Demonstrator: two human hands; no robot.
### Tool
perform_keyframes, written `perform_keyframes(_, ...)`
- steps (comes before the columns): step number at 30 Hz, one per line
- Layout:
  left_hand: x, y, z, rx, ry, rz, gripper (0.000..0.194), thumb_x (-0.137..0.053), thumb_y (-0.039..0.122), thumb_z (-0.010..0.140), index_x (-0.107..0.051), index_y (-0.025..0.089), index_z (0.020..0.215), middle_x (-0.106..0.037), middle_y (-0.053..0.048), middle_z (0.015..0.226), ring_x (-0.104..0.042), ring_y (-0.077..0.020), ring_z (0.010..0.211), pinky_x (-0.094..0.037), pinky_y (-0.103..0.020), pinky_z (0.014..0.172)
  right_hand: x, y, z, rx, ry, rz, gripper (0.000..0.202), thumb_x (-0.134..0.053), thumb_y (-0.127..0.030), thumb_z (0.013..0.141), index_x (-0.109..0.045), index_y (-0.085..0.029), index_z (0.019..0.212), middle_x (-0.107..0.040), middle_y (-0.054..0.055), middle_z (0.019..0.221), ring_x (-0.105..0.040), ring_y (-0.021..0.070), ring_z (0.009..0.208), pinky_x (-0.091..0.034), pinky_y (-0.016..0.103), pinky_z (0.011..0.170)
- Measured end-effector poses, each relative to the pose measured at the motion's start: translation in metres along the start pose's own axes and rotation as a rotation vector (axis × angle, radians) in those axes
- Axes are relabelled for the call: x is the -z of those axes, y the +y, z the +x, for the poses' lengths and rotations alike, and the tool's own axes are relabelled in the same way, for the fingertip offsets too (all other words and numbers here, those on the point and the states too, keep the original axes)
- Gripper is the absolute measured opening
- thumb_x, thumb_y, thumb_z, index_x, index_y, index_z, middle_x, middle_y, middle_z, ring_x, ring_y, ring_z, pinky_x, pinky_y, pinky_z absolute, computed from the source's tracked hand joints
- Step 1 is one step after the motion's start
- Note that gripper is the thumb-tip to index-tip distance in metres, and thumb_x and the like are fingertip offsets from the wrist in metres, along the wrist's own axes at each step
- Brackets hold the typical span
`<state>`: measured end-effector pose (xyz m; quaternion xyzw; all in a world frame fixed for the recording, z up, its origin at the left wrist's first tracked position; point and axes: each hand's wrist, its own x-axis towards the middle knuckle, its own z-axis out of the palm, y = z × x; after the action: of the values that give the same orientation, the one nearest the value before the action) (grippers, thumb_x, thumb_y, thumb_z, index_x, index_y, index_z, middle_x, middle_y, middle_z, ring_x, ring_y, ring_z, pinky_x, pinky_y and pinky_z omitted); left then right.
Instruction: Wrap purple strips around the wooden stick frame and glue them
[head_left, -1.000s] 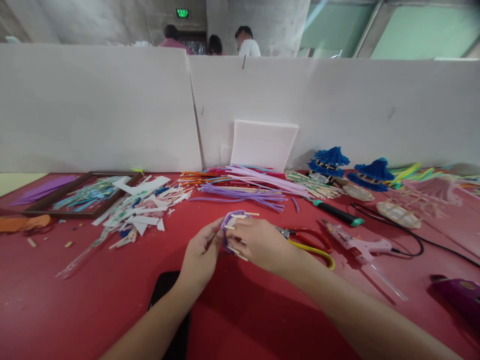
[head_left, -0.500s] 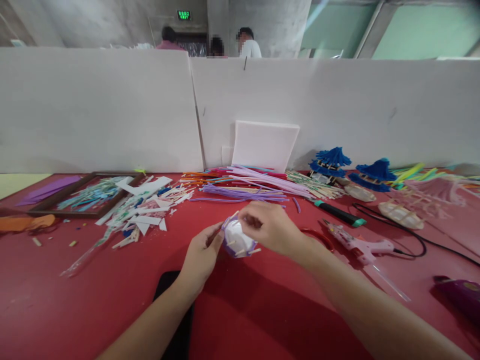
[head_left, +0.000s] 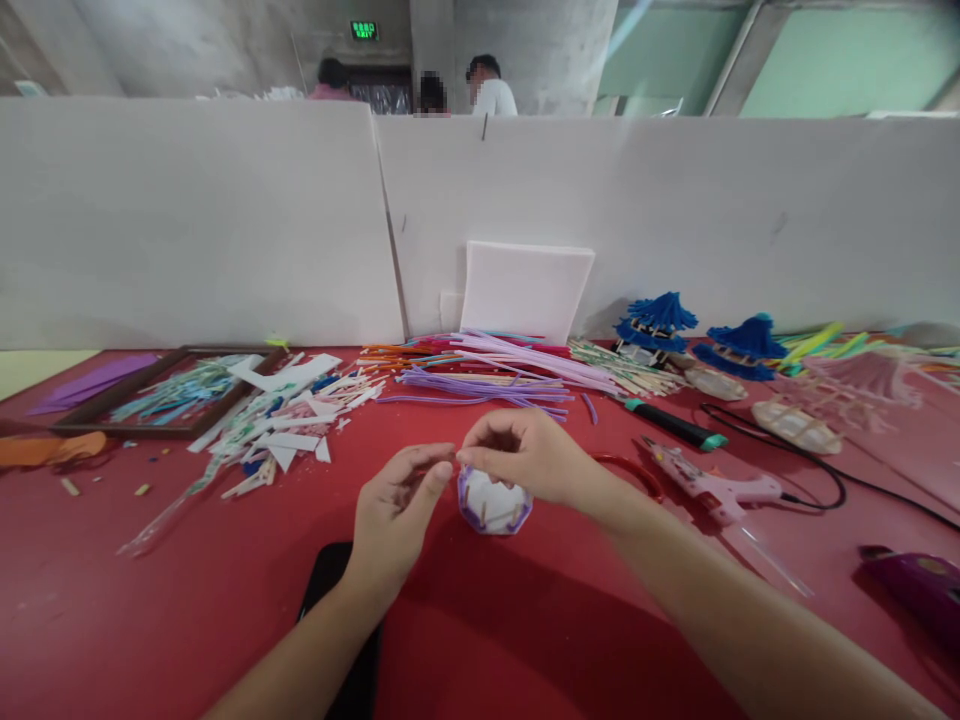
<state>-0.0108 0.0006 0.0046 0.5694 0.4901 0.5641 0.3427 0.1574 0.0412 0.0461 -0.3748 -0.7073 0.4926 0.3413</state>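
A small white many-sided piece (head_left: 495, 503), edged with purple fuzzy stem and set with short wooden sticks, is just under my hands. My right hand (head_left: 525, 455) is over its upper edge, thumb and index fingertip pinched together. Whatever is in that pinch is too small to make out. To the left, my left hand (head_left: 397, 510) has its thumb and fingers apart, the fingertips close to the right hand's pinch and beside the piece. My right fingers hide the top of the piece, and I cannot tell whether they touch it.
Behind lie purple fuzzy stems (head_left: 487, 385). A pink glue gun (head_left: 720, 490), a black-green tool (head_left: 675, 424) and blue-roofed models (head_left: 658, 325) are on the right. Paper scraps (head_left: 289, 435) and a brown frame (head_left: 86, 425) lie left; a black phone (head_left: 326, 570) is under my left forearm.
My left hand has let go of the white piece and its fingers have spread. The piece is now slightly lower and to the right. My right fingers have shifted left into a pinch.
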Motion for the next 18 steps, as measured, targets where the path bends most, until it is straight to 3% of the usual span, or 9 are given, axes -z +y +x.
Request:
perform_keyframes(10, 0.002, -0.003, -0.002, 0.0, -0.022, 0.003, 0.009, -0.063, 0.028, 0.078, -0.067, 0.019, 0.078, -0.066, 0.0, 0.072, -0.061, -0.0125, 0.066, -0.05, -0.023, 0.066, -0.013, 0.002, -0.004, -0.077, -0.001, -0.014, 0.009, -0.062, -0.024, 0.075, -0.058, -0.017, 0.07, -0.054, -0.006, 0.053, -0.049, 0.0063, 0.046, -0.037, 0.017, 0.044)
perform_keyframes(18, 0.003, -0.003, -0.001, 0.02, -0.045, 0.011, 0.017, -0.055, 0.032, 0.083, -0.059, 0.018, 0.074, -0.06, 0.001, 0.066, -0.056, -0.0129, 0.063, -0.046, -0.024, 0.062, -0.02, 0.002, -0.003, -0.126, -0.045, 0.057, 0.011, -0.06, -0.026, 0.076, -0.059, -0.016, 0.071, -0.054, -0.006, 0.051, -0.048, 0.0063, 0.044, -0.036, 0.017, 0.042)
